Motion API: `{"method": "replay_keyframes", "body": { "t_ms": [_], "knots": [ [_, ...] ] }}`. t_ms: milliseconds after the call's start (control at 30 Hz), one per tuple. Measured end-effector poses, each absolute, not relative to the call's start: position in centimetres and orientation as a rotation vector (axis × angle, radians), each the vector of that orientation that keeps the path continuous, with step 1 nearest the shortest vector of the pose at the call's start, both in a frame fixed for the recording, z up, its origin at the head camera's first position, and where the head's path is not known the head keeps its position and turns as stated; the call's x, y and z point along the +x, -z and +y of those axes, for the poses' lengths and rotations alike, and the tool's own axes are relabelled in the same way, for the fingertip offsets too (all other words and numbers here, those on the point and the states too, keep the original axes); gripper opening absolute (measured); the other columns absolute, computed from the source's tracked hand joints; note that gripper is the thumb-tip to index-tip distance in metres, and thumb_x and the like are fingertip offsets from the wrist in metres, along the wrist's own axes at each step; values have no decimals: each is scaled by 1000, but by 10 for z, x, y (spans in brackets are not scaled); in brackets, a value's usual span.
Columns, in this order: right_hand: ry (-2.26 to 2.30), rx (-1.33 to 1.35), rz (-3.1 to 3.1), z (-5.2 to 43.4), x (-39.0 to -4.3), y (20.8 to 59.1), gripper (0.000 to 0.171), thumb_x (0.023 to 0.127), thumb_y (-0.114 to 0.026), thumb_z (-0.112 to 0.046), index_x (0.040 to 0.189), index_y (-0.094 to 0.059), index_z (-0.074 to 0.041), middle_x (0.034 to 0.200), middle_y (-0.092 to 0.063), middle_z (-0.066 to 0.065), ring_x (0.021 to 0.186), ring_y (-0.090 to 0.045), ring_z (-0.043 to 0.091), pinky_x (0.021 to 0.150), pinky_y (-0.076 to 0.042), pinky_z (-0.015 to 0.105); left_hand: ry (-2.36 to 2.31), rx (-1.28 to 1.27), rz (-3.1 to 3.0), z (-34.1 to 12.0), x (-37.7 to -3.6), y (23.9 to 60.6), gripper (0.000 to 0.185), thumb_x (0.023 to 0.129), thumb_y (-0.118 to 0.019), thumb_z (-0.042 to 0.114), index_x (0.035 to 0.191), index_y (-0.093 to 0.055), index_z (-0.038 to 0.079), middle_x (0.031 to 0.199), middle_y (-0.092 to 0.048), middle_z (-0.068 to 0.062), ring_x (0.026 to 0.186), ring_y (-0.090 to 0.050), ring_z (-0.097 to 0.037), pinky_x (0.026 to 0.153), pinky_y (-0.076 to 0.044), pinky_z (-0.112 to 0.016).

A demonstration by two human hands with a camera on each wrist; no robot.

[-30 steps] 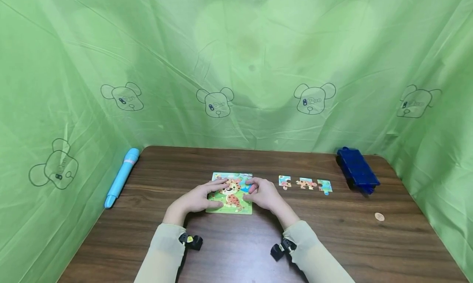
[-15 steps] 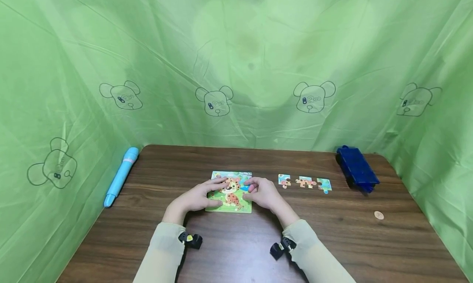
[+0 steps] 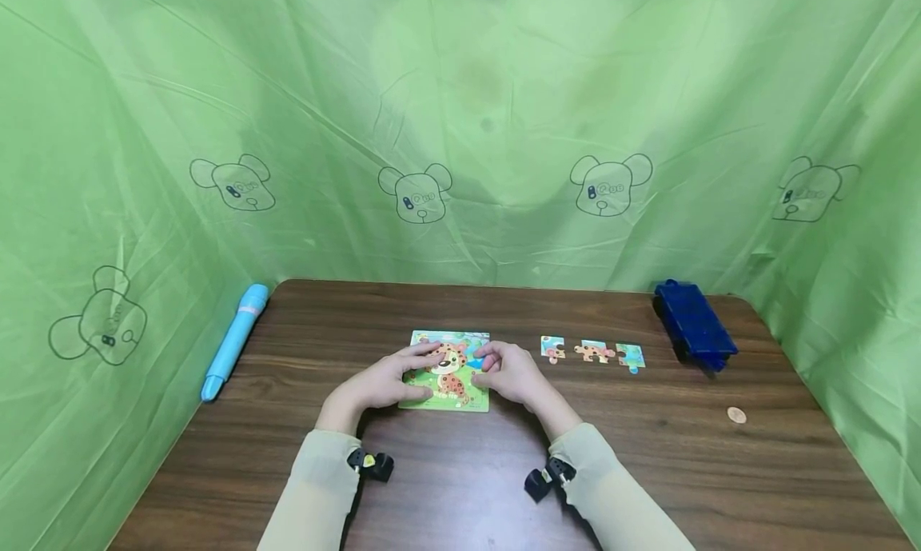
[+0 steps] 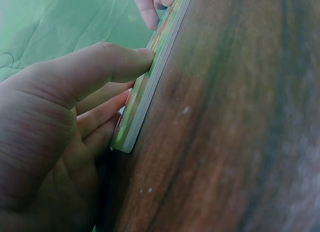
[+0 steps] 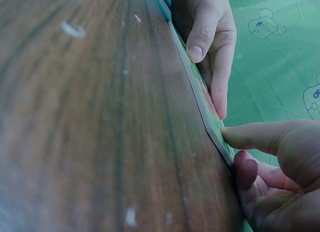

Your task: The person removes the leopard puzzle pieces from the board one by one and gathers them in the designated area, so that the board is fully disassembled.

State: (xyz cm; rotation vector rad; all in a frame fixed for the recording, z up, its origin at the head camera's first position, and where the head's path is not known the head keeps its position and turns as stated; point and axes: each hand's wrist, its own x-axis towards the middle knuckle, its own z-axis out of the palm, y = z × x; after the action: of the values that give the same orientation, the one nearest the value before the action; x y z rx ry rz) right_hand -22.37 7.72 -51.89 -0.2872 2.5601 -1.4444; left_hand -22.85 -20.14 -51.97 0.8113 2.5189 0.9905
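The left hand [image 3: 379, 385] pinched the near-left corner of the square green cardboard puzzle board with a leopard picture [image 3: 448, 373], thumb at its near edge, fingers flat on top. The right hand [image 3: 510, 373] pinched the right side likewise. The board lay flat between both hands on the dark wooden table [image 3: 647, 455], equally near each. Three loose puzzle pieces [image 3: 593, 353] lay to its right.
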Motion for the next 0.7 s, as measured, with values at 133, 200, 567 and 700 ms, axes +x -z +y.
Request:
{"method": "replay_keyframes", "body": {
  "t_ms": [133, 200, 567, 700],
  "knots": [
    [1453, -284, 2554, 78, -223, 520, 41, 76, -87, -12, 112, -71, -7, 89, -65, 4, 71, -59, 13, 63, -50, 28, -1011, 803, 2509, -200, -226, 518, 69, 88, -77, 31, 151, -50, 22, 165, -28, 5, 152, -21, -26, 117, -28, -51],
    [1467, -289, 2547, 78, -222, 520, 42, 75, -87, -11, 113, -70, -7, 90, -65, 6, 72, -58, 13, 63, -50, 28, -1020, 799, 2504, -200, -226, 518, 69, 88, -77, 30, 150, -50, 20, 165, -28, 3, 152, -22, -28, 117, -29, -53],
    [1517, -313, 2536, 80, -225, 522, 42, 74, -89, -9, 110, -67, -14, 93, -62, 7, 75, -57, 16, 66, -50, 30, -1005, 793, 2503, -200, -227, 516, 69, 88, -77, 30, 151, -50, 19, 166, -27, 5, 153, -20, -27, 117, -28, -53],
    [1525, -325, 2532, 80, -227, 522, 41, 75, -88, -8, 108, -66, -16, 96, -62, 8, 77, -58, 17, 68, -50, 32, -1010, 795, 2502, -200, -227, 514, 68, 89, -77, 30, 151, -50, 18, 166, -27, 4, 153, -19, -28, 118, -27, -53]
  ]
}}
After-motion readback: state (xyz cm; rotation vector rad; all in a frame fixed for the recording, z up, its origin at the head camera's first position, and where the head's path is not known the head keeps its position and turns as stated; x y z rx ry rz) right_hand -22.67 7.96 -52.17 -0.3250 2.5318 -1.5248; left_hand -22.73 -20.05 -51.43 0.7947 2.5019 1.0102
